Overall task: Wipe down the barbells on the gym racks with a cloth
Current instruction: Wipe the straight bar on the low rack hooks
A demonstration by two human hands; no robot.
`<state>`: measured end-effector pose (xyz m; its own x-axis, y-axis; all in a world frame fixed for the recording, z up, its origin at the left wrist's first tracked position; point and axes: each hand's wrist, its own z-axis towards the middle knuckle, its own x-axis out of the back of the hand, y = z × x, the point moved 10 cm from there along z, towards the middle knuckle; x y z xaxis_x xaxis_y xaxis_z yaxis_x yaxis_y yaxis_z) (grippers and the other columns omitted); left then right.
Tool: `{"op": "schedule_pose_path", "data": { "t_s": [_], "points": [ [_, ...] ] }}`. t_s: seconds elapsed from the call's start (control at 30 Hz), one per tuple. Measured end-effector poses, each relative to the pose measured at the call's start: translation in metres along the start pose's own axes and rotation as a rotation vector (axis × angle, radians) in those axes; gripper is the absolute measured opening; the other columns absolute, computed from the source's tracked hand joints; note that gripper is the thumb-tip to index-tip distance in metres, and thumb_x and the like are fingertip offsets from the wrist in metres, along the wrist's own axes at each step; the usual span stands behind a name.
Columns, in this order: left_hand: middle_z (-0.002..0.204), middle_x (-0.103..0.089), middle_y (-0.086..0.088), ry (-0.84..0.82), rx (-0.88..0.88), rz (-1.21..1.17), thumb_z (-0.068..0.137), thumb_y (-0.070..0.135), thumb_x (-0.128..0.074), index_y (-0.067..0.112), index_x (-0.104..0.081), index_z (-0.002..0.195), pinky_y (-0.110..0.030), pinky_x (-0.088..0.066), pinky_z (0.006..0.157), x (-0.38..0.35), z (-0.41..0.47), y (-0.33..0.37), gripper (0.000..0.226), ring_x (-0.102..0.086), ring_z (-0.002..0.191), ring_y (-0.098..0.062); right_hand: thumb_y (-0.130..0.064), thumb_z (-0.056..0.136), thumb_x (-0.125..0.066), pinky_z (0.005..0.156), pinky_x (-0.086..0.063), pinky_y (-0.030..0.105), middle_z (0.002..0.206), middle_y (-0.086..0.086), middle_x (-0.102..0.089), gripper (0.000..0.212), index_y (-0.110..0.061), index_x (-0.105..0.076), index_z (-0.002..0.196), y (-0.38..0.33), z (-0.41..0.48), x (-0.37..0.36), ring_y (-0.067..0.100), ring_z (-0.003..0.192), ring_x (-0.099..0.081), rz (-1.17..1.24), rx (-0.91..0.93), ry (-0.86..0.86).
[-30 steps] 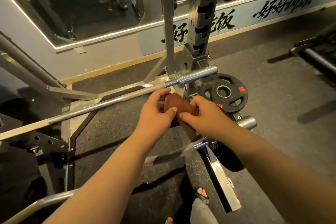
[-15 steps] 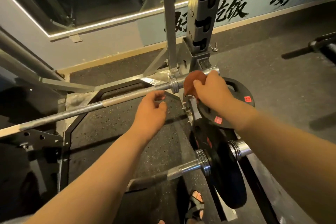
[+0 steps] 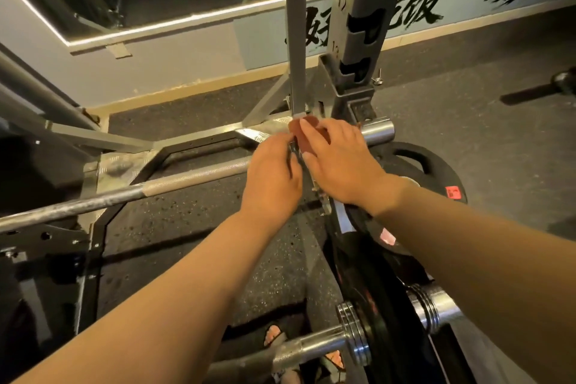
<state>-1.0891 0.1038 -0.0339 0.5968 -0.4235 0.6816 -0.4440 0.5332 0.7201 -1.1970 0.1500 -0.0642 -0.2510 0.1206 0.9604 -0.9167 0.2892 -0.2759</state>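
Head | rust-brown cloth (image 3: pixel 298 138) on steel barbell (image 3: pixel 193 179) | right hand (image 3: pixel 343 165) clamps cloth | left hand (image 3: pixel 274 178) grip unclear

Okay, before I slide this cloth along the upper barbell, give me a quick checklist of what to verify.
1. The cloth sits on the upper barbell: ok, wrapped beside the collar.
2. The right hand has a grip on the cloth: ok, fingers curl over it.
3. The left hand steadies the bar: cannot tell, its fingers are hidden.
4. Shaft toward the left free of obstacles: ok.
5. The sleeve end carries no plates: ok.
6. Bar seated on its rack support: cannot tell, the hands cover it.
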Motion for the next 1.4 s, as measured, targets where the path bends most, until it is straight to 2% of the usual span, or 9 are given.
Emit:
{"op": "schedule_pose_path", "data": {
  "t_s": [0.17, 0.3, 0.53, 0.77, 0.87, 1.0, 1.13, 1.23, 1.4],
  "points": [
    [0.122, -0.065, 0.005, -0.017, -0.042, 0.094, 0.105, 0.022, -0.039, 0.023, -0.061, 0.131, -0.032, -0.019, 0.116, -0.020, 0.026, -0.011, 0.034, -0.054, 0.115, -0.014, -0.033, 0.109, -0.030, 0.128, 0.005, 0.044, 0.163, 0.010, -0.030, 0.057, -0.012, -0.022, 0.162, 0.002, 0.003, -0.011, 0.027, 0.156, -0.014, 0.128, -0.033, 0.055],
    [0.116, -0.068, 0.007, -0.011, -0.027, 0.189, 0.109, 0.028, -0.032, 0.028, -0.065, 0.127, -0.044, -0.021, 0.121, -0.026, 0.040, -0.025, 0.038, -0.057, 0.114, -0.016, -0.039, 0.104, -0.020, 0.129, -0.006, 0.047, 0.164, 0.013, -0.025, 0.066, -0.008, -0.021, 0.162, 0.001, -0.017, -0.027, 0.031, 0.156, -0.011, 0.115, -0.016, 0.064],
    [0.112, -0.066, 0.002, 0.015, 0.000, 0.288, 0.108, 0.032, -0.023, 0.020, -0.065, 0.122, -0.044, -0.020, 0.124, -0.029, 0.047, -0.027, 0.046, -0.056, 0.114, -0.019, -0.037, 0.103, -0.026, 0.127, -0.018, 0.049, 0.145, 0.013, -0.051, 0.058, -0.005, -0.045, 0.148, 0.015, 0.010, -0.010, 0.030, 0.139, -0.043, 0.021, 0.029, 0.075],
    [0.113, -0.067, -0.006, 0.025, -0.031, 0.308, 0.108, 0.023, -0.032, 0.011, -0.064, 0.121, -0.045, -0.026, 0.121, -0.036, 0.046, -0.034, 0.037, -0.058, 0.111, -0.025, -0.032, 0.105, -0.033, 0.123, -0.020, 0.059, 0.142, 0.016, -0.048, 0.050, -0.007, -0.044, 0.146, 0.052, -0.002, 0.000, 0.035, 0.141, -0.039, 0.107, -0.280, 0.237],
    [0.122, -0.066, -0.004, 0.001, -0.025, 0.307, 0.109, 0.028, -0.030, 0.014, -0.061, 0.132, -0.043, -0.020, 0.124, -0.037, 0.045, -0.033, 0.041, -0.055, 0.121, -0.022, -0.028, 0.106, -0.035, 0.128, -0.009, 0.054, 0.156, 0.013, -0.034, 0.057, -0.011, -0.026, 0.159, 0.009, 0.005, -0.023, 0.033, 0.152, -0.020, 0.136, -0.135, 0.112],
    [0.127, -0.064, -0.002, -0.008, -0.050, 0.323, 0.110, 0.028, -0.029, 0.015, -0.058, 0.135, -0.043, -0.019, 0.124, -0.036, 0.042, -0.031, 0.041, -0.053, 0.124, -0.020, -0.034, 0.105, -0.032, 0.128, -0.012, 0.049, 0.150, 0.010, -0.042, 0.057, -0.008, -0.035, 0.155, 0.017, 0.002, -0.014, 0.027, 0.144, -0.033, 0.103, 0.028, 0.058],
    [0.129, -0.063, -0.007, -0.002, -0.044, 0.321, 0.109, 0.023, -0.033, 0.010, -0.058, 0.135, -0.043, -0.017, 0.126, -0.035, 0.039, -0.032, 0.037, -0.053, 0.125, -0.023, -0.040, 0.105, -0.028, 0.122, -0.023, 0.057, 0.145, 0.013, -0.047, 0.059, -0.005, -0.040, 0.151, 0.064, -0.008, 0.004, 0.032, 0.138, -0.041, 0.097, -0.139, 0.171],
    [0.131, -0.062, -0.009, 0.000, -0.027, 0.323, 0.109, 0.023, -0.032, 0.008, -0.056, 0.136, -0.042, -0.016, 0.126, -0.037, 0.039, -0.030, 0.039, -0.052, 0.127, -0.025, -0.034, 0.107, -0.034, 0.124, -0.020, 0.058, 0.153, 0.016, -0.035, 0.057, -0.008, -0.028, 0.158, 0.045, -0.006, -0.006, 0.036, 0.147, -0.028, 0.087, -0.246, 0.159],
    [0.126, -0.063, -0.003, -0.005, -0.013, 0.412, 0.109, 0.030, -0.022, 0.014, -0.056, 0.133, -0.044, -0.015, 0.125, -0.044, 0.043, -0.027, 0.044, -0.052, 0.125, -0.021, -0.027, 0.106, -0.037, 0.128, -0.009, 0.050, 0.153, 0.007, -0.037, 0.056, -0.013, -0.028, 0.160, 0.008, 0.002, -0.018, 0.026, 0.148, -0.026, 0.082, 0.030, 0.068]
  ]
}}
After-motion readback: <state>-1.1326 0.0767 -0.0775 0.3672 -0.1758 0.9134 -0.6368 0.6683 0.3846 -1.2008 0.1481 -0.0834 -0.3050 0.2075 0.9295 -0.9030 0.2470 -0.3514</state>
